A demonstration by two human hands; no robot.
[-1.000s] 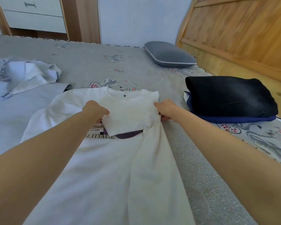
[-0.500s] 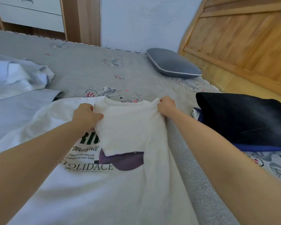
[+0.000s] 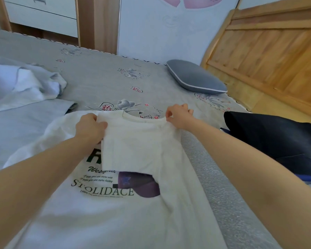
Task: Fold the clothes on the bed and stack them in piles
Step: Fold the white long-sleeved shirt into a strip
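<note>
The white T-shirt [image 3: 101, 209] lies spread front-up on the grey bed [image 3: 101, 81], its collar toward the far side and its hem running out of the bottom of the view. Its right side is folded inward, so a plain white panel covers part of the chest print, where the words "Westfall" and "STOLIDACE" and a purple cap graphic show. The left hand [image 3: 90, 129] grips the folded panel at its upper left corner, fingers curled round the cloth. The right hand [image 3: 178, 115] pinches the shoulder edge just beside the collar between thumb and fingers. Both arms reach forward from the bottom corners. Just to the right of the shirt, a pile of dark folded clothes [image 3: 276, 141] rests on the bed, a blue layer showing under the black one. To the left lies a light grey garment [image 3: 22, 126], spread flat, and beyond it a heap of crumpled white clothes [image 3: 23, 85]. A grey pillow [image 3: 194, 78] sits near the wooden headboard [image 3: 269, 56] at the right. 1 white drawer unit [image 3: 43, 15] stands past the far edge of the bed.
</note>
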